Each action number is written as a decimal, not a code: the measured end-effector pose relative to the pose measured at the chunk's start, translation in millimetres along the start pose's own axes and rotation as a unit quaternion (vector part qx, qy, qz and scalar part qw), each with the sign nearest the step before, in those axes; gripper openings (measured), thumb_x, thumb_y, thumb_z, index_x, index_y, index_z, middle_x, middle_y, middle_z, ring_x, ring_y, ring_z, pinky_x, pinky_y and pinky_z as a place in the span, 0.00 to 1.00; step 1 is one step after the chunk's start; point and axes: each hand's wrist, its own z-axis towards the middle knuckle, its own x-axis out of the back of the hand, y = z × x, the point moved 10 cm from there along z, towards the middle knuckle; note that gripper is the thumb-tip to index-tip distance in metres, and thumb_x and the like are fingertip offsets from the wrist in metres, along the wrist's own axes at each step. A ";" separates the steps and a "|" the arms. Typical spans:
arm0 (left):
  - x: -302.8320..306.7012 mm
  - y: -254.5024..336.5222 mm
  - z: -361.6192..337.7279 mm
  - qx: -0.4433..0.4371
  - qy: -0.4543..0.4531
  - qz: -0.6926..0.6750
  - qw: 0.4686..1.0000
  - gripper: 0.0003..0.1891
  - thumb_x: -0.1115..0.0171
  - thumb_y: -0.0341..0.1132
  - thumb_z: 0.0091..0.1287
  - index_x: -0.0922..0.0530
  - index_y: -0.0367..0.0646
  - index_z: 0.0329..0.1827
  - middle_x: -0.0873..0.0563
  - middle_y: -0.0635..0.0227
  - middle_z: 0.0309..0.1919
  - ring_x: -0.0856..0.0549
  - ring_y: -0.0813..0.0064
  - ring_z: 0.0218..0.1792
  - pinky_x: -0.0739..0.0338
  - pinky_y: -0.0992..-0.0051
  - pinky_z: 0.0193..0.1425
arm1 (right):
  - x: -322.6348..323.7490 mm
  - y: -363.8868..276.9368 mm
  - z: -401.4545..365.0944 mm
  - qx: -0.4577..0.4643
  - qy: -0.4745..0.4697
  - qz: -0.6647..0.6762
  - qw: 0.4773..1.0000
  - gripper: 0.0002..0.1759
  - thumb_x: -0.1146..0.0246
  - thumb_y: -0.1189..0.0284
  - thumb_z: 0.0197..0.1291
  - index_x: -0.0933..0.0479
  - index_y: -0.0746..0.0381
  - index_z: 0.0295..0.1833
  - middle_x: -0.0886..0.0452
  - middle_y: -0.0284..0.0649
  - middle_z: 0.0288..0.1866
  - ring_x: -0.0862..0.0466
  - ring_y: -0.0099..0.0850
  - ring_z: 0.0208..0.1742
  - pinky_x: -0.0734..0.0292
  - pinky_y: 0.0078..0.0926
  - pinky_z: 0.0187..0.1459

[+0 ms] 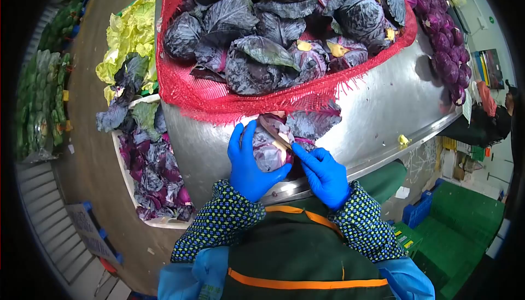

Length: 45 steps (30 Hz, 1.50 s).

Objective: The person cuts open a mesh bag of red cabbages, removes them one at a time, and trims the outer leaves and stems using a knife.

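My left hand (249,166), in a blue glove, is wrapped round the side of a red cabbage (267,154) at the near edge of the metal table. In my right hand (321,173), also gloved in blue, is a knife (274,132). Its dark blade lies across the top of the cabbage, by the pale cut stem. A loose dark outer leaf (314,122) rests on the table just beyond the cabbage. Behind it, an opened red mesh sack (219,106) holds several untrimmed red cabbages (257,65).
Trimmed purple cabbages (445,54) are piled at the table's (383,89) right side. A white bin (123,158) of purple leaves stands at left, below yellow-green leaves (131,37). Green crates (459,223) are at lower right. Another person's dark sleeve (478,125) shows at far right.
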 end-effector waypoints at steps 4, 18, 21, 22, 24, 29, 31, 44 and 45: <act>-4.9 1.7 -0.5 0.015 0.024 0.018 0.999 0.57 0.20 0.43 0.37 0.47 0.43 0.71 0.47 0.49 0.66 0.42 0.50 0.66 0.42 0.57 0.69 | -8.1 7.9 6.8 -0.025 0.012 -0.032 0.999 0.25 0.43 0.73 0.61 0.30 0.49 0.65 0.25 0.39 0.35 0.21 0.34 0.31 0.24 0.28 0.31; 29.0 -52.2 2.6 -0.111 -0.211 -0.199 0.951 0.49 0.25 0.33 0.46 0.46 0.41 0.71 0.45 0.50 0.69 0.42 0.56 0.70 0.47 0.62 0.72 | -21.0 160.7 -21.8 -0.368 0.074 0.264 0.889 0.14 0.34 0.67 0.57 0.24 0.68 0.36 0.25 0.32 0.27 0.29 0.20 0.29 0.32 0.24 0.30; 23.0 -84.4 -6.6 0.100 -0.066 -0.326 0.938 0.46 0.26 0.36 0.49 0.43 0.41 0.71 0.44 0.52 0.69 0.41 0.56 0.69 0.46 0.63 0.72 | -2.5 134.4 -46.9 -0.290 0.131 0.156 0.935 0.18 0.35 0.70 0.57 0.27 0.69 0.49 0.25 0.39 0.36 0.27 0.23 0.36 0.29 0.24 0.37; 19.7 -61.8 -1.9 0.035 -0.054 -0.202 0.977 0.48 0.24 0.39 0.47 0.43 0.43 0.71 0.43 0.51 0.69 0.41 0.55 0.69 0.45 0.62 0.72 | 23.0 105.6 -52.9 -0.214 0.237 0.093 0.943 0.23 0.36 0.71 0.57 0.31 0.69 0.57 0.26 0.42 0.42 0.26 0.25 0.40 0.28 0.24 0.41; 10.3 -15.1 8.4 -0.088 -0.110 -0.036 0.989 0.53 0.22 0.47 0.40 0.43 0.48 0.71 0.43 0.49 0.68 0.41 0.51 0.68 0.44 0.57 0.71 | 30.6 58.8 -42.7 -0.178 0.213 0.104 0.955 0.32 0.38 0.75 0.58 0.40 0.66 0.67 0.29 0.46 0.53 0.26 0.28 0.46 0.28 0.24 0.46; -12.2 -0.9 -2.3 -0.160 -0.204 0.013 0.966 0.55 0.22 0.48 0.38 0.44 0.47 0.71 0.48 0.46 0.69 0.44 0.47 0.68 0.46 0.54 0.71 | -1.7 25.5 0.0 -0.203 0.003 0.234 0.951 0.28 0.44 0.75 0.63 0.39 0.59 0.69 0.25 0.45 0.50 0.23 0.31 0.45 0.29 0.26 0.49; -10.3 -6.4 -3.8 -0.010 -0.042 -0.006 0.999 0.55 0.22 0.48 0.39 0.46 0.46 0.71 0.48 0.46 0.69 0.45 0.47 0.69 0.45 0.53 0.70 | 1.9 11.2 5.2 -0.008 0.060 0.095 0.994 0.30 0.43 0.73 0.63 0.41 0.56 0.71 0.24 0.45 0.46 0.22 0.34 0.41 0.27 0.26 0.47; -22.7 17.1 -4.8 0.014 -0.016 0.050 0.999 0.56 0.25 0.51 0.42 0.50 0.43 0.72 0.46 0.43 0.67 0.45 0.40 0.65 0.45 0.46 0.66 | 11.6 2.8 -30.2 -0.142 0.023 0.015 0.990 0.22 0.43 0.74 0.64 0.29 0.51 0.64 0.26 0.41 0.34 0.21 0.35 0.30 0.25 0.27 0.34; -25.3 17.3 -4.5 0.013 -0.019 0.049 0.999 0.56 0.25 0.51 0.42 0.50 0.43 0.72 0.46 0.43 0.67 0.45 0.40 0.65 0.45 0.46 0.66 | 10.8 5.2 -32.3 -0.144 0.024 0.015 0.989 0.22 0.43 0.74 0.64 0.29 0.51 0.64 0.26 0.41 0.34 0.21 0.35 0.30 0.25 0.27 0.34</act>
